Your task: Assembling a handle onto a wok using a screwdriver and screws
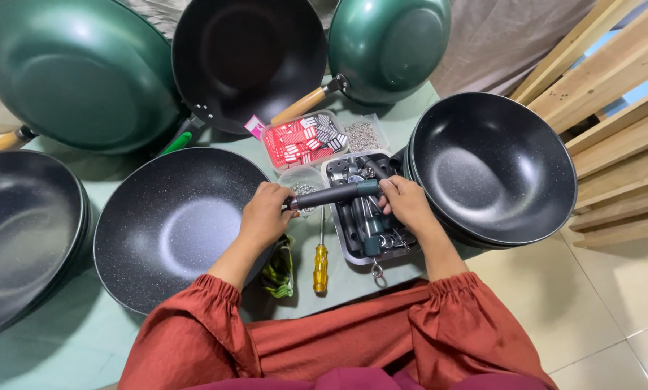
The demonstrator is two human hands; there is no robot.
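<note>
Both hands hold one dark pan handle level above the table. Left hand is closed around the handle's metal end, while right hand pinches the teal-tipped end with curled fingers. Just below the handle sits a metal tray filled with more dark handles and fittings, and a small clear tub of screws stands beside the left hand. A yellow-handled screwdriver lies on the table near the left wrist, next to a crumpled green wrapper. Behind the tray are a clear box of red and white tags and a small tub of tiny fasteners. A black speckled wok rests left of the hands, and a stack of black woks sits to the right. Green woks lean at the back.
</note>
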